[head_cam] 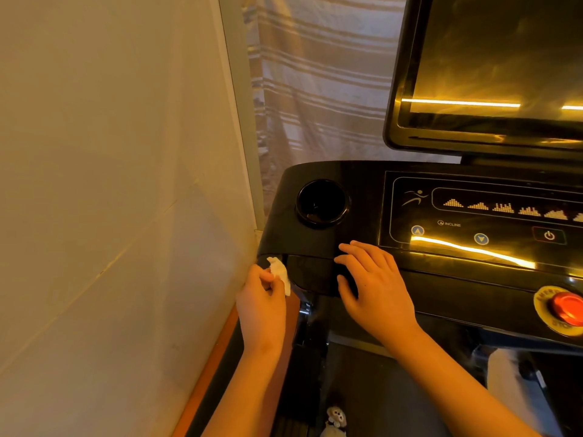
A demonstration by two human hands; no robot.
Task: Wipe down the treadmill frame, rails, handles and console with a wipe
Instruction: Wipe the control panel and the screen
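The black treadmill console [356, 175] fills the right of the view, with a round cup holder [322, 203], a button panel [479, 222] and a dark screen [492, 67] above. My left hand [262, 307] pinches a small crumpled white wipe [279, 271] against the console's front left corner. My right hand [375, 285] rests flat with spread fingers on the console's front edge, just right of the wipe. A red emergency stop knob [568, 307] sits at the far right.
A pale wall [110, 184] stands close on the left, almost touching the console corner. A striped curtain [318, 77] hangs behind. Below lie the dark treadmill deck [362, 383], an orange floor strip [202, 373] and a small plush toy [335, 419].
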